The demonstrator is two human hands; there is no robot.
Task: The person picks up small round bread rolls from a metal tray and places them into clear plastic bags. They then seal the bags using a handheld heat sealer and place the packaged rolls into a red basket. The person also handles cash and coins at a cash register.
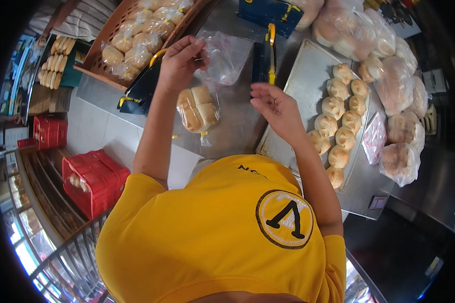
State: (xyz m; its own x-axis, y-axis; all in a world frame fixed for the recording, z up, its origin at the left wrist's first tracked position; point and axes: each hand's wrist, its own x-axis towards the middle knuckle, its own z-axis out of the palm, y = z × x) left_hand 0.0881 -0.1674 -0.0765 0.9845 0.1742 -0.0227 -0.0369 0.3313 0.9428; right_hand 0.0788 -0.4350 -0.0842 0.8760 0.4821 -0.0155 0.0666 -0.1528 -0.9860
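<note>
My left hand (183,61) is raised over the metal table, its fingers curled together at the edge of a clear plastic bag (227,63). I cannot make out whether they pinch the plastic. My right hand (278,107) hovers to the right, thumb and fingers apart with nothing between them. Between my forearms lies a bagged block of bread rolls (198,108), its neck closed with yellow tape. Just beyond my right fingertips stands a dark blue bag-neck tape sealer (269,58) with a yellow band. Another such sealer (142,93) is beside my left wrist.
An orange crate (98,48) of bagged rolls sits far left. On the right, a metal baking tray (301,83) carries two rows of round buns (333,106). Bagged loaves (395,83) line the far right. Another blue sealer (268,15) stands at the back. Red crates (103,177) are at lower left.
</note>
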